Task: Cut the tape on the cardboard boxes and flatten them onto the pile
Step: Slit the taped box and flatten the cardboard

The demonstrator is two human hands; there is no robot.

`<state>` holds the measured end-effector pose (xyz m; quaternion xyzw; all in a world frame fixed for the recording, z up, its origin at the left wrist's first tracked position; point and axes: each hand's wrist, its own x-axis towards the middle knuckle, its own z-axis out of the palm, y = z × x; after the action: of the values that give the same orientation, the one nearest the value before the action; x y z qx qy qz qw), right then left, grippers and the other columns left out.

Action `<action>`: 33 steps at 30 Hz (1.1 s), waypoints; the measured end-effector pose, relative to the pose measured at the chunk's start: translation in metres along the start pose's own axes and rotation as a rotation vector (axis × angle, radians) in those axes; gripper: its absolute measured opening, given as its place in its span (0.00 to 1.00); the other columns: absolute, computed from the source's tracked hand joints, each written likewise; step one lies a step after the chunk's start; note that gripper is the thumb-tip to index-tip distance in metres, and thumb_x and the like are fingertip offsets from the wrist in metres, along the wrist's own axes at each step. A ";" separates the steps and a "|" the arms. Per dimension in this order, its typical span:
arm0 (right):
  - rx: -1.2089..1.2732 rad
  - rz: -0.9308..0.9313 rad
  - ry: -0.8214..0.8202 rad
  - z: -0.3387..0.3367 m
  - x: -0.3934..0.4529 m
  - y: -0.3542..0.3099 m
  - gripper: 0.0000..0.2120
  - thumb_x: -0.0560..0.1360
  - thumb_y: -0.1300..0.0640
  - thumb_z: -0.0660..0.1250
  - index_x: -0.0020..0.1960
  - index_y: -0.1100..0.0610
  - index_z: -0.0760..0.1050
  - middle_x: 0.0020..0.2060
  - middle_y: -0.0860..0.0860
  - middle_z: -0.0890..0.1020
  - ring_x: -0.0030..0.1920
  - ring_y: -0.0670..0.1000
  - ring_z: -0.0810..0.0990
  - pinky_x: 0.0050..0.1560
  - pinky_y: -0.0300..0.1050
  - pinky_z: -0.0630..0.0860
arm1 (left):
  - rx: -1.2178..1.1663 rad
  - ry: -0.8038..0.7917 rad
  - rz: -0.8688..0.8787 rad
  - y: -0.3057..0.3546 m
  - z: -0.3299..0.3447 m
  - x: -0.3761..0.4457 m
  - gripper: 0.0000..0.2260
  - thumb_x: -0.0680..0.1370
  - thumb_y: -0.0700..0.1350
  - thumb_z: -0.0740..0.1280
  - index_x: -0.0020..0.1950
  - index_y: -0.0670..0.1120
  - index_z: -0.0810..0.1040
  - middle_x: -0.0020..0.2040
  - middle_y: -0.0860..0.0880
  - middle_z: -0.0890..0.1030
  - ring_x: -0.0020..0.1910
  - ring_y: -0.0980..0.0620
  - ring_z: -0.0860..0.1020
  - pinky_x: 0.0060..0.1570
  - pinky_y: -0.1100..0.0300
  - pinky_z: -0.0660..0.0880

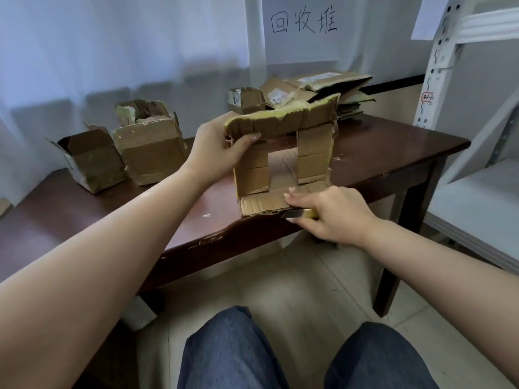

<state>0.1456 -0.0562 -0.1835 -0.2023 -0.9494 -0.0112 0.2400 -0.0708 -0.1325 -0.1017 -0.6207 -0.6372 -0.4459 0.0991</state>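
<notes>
Cardboard box (283, 153) stands open at the near edge of the dark wooden table (393, 147), open side toward the camera, flaps splayed, top edge ragged with yellowish tape. Left hand (216, 147) grips the top left flap, thumb in front, fingers behind. Right hand (325, 214) is curled round a yellow-handled utility knife (299, 214), blade pointing left at the bottom flap's near edge; whether the blade touches the cardboard, cannot tell. Pile of flattened boxes (331, 91) lies at the far right of the table under a handwritten paper sign (302, 26). Three more unflattened boxes on the table: two at left (92, 161) (148, 147), one small at the back (245, 99). White metal shelving (477, 108) at right.
</notes>
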 end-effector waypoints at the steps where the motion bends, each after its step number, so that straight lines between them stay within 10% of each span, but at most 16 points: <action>1: 0.043 0.045 0.034 0.000 0.002 0.001 0.19 0.75 0.39 0.63 0.64 0.43 0.75 0.59 0.42 0.80 0.56 0.50 0.81 0.49 0.47 0.79 | 0.026 0.038 0.019 -0.001 0.004 -0.005 0.12 0.74 0.51 0.71 0.49 0.43 0.79 0.42 0.52 0.80 0.43 0.55 0.79 0.46 0.53 0.77; 7: 0.496 0.518 0.586 -0.014 0.023 0.012 0.13 0.75 0.47 0.67 0.34 0.49 0.72 0.30 0.45 0.76 0.35 0.50 0.75 0.38 0.45 0.72 | 0.063 0.190 -0.071 0.007 0.014 -0.010 0.12 0.70 0.50 0.74 0.50 0.47 0.78 0.46 0.53 0.81 0.52 0.48 0.79 0.52 0.49 0.76; 13: 0.460 0.776 0.583 -0.027 0.043 0.019 0.28 0.66 0.35 0.72 0.60 0.47 0.70 0.54 0.43 0.79 0.55 0.48 0.77 0.47 0.44 0.71 | -0.060 0.302 -0.158 0.017 0.034 -0.015 0.26 0.65 0.50 0.79 0.54 0.49 0.67 0.49 0.53 0.76 0.51 0.54 0.76 0.50 0.62 0.76; 21: 0.295 0.765 0.546 -0.016 0.065 -0.002 0.42 0.63 0.35 0.74 0.68 0.50 0.61 0.62 0.48 0.73 0.55 0.55 0.78 0.41 0.45 0.66 | -0.117 0.362 -0.171 0.020 0.048 -0.007 0.34 0.63 0.47 0.81 0.55 0.49 0.59 0.45 0.55 0.73 0.44 0.63 0.74 0.42 0.79 0.68; 33: 0.635 0.690 0.517 -0.030 0.042 0.030 0.19 0.69 0.44 0.67 0.59 0.46 0.74 0.50 0.42 0.81 0.56 0.50 0.78 0.54 0.49 0.75 | 0.018 0.073 -0.002 0.017 0.050 -0.015 0.23 0.66 0.48 0.68 0.54 0.52 0.59 0.49 0.46 0.73 0.48 0.47 0.75 0.44 0.57 0.74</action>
<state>0.1373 -0.0164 -0.1401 -0.4108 -0.6942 0.3065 0.5053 -0.0315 -0.1110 -0.1337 -0.6025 -0.6377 -0.4627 0.1275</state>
